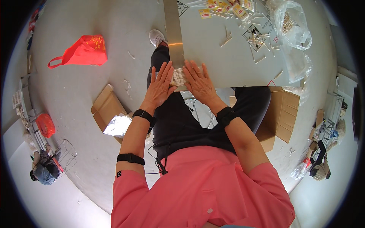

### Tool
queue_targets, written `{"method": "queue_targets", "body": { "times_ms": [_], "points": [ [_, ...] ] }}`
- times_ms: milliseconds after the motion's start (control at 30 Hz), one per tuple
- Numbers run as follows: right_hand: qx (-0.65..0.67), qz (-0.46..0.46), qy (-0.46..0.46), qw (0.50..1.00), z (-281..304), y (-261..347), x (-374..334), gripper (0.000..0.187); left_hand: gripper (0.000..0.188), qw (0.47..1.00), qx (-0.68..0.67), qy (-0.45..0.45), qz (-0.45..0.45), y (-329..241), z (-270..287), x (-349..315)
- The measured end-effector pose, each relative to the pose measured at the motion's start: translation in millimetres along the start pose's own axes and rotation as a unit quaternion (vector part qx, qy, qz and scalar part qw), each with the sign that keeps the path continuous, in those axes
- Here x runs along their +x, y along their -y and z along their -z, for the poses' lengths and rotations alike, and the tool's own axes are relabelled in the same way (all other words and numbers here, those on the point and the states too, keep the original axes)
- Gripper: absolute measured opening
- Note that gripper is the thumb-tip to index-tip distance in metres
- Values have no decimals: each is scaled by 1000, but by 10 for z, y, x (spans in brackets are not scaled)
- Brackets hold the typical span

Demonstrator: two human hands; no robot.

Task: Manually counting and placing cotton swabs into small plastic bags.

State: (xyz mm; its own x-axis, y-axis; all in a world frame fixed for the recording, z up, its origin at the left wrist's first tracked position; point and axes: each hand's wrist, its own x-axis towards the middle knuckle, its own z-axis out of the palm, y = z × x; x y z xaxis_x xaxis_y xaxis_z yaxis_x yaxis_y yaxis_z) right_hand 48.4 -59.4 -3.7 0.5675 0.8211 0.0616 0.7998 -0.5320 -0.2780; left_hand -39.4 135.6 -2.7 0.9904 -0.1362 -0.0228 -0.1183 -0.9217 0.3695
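Logged from my remote seat at the head camera.

Item: one dense cluster of white-tipped cotton swabs (178, 77), lying at the near left corner of the grey sheet-topped table (213, 51), between both hands.

Left hand (159, 85): one; unclenched, fingers extended, thumb side beside the cluster. Right hand (200, 83): one; likewise flat, fingers spread. Neither is curled round anything; how firmly they press, I cannot tell.

Handling, in my judgement: I would bring even, light pressure from both sides, palms level, so the tips line up and none ride up or roll off the near edge. Hard squeezing could bow the sticks.

Counts: cluster swabs, too tightly packed to number. Loose white swabs (226, 40) on the tabletop, many, overlapping. Small clear packets with yellow labels (240, 12), several, overlapping. Clear plastic bag holding swabs (300, 38), one. Red handled bag (89, 53), one. Open brown cardboard boxes (287, 114), two, flanking the legs. Black straps (130, 159), three: two left arm, one right.
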Motion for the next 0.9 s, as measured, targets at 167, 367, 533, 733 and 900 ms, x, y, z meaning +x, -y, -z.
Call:
{"method": "queue_targets", "body": {
  "times_ms": [167,367,533,733,900],
  "points": [
    [-6,4,5,1000,-27,67,65,57,79,1000,4,14,9,-16,17,4],
    [9,7,7,1000,-34,21,51,60,66,973,-147,-126,129,13,12,-19],
    [27,18,-17,999,-47,17,49,67,48,840,-363,-165,369,203,-88,-122],
    [60,18,-29,998,-37,11,35,77,35,891,-288,-189,297,218,-134,45],
    [88,9,-13,996,-2,40,53,71,35,884,-287,-155,334,280,-253,2]
  ]
}}
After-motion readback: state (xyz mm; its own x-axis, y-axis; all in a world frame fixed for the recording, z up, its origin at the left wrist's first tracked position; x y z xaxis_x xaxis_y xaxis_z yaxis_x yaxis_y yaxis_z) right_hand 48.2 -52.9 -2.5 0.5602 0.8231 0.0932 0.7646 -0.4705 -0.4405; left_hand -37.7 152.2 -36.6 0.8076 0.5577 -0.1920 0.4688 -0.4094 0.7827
